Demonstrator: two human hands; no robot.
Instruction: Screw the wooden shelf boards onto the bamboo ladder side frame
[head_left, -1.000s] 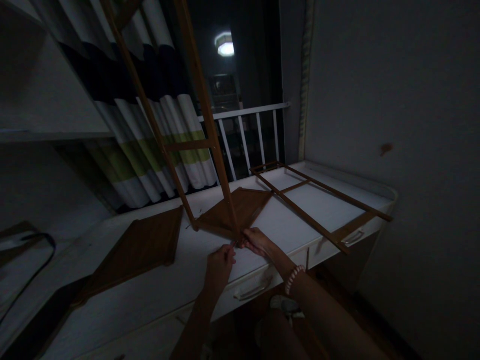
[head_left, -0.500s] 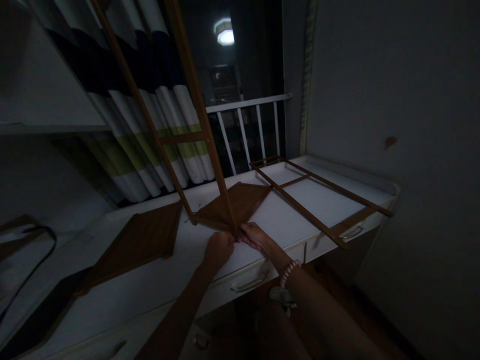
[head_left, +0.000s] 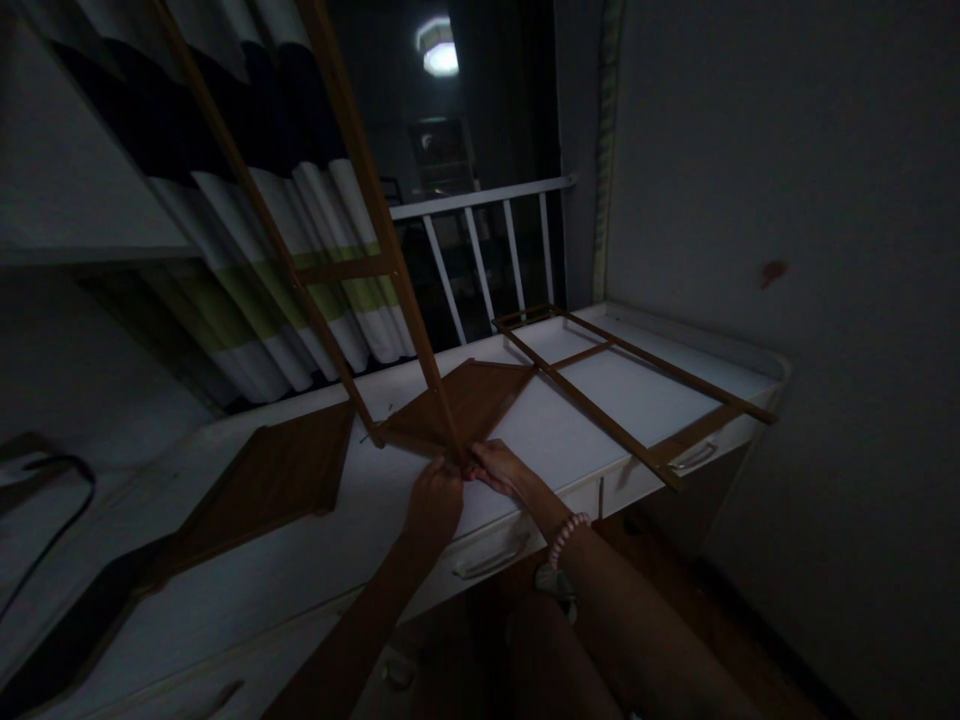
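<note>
A brown wooden ladder-like frame (head_left: 415,318) stands tilted on the white desktop, its near post ending between my hands. My left hand (head_left: 435,505) is closed just at the foot of that post; what its fingers pinch is too dark and small to make out. My right hand (head_left: 496,468), with a beaded bracelet (head_left: 568,538) on the wrist, has its fingers closed around the post's lower end. Against the base of the frame lies a brown slatted wooden panel (head_left: 480,395). The joint itself is mostly hidden by my fingers.
A second wooden frame (head_left: 592,408) lies flat on the right of the white desk (head_left: 525,440). Another slatted panel (head_left: 262,490) rests on the left, beside a dark flat piece (head_left: 90,620). Behind are a striped curtain (head_left: 315,215) and a white railing (head_left: 487,200). A black cable (head_left: 79,495) curves at far left.
The whole view has shifted slightly, so everything sits a little further left and up. Both hands stay at the foot of the post, with only small finger movement.
</note>
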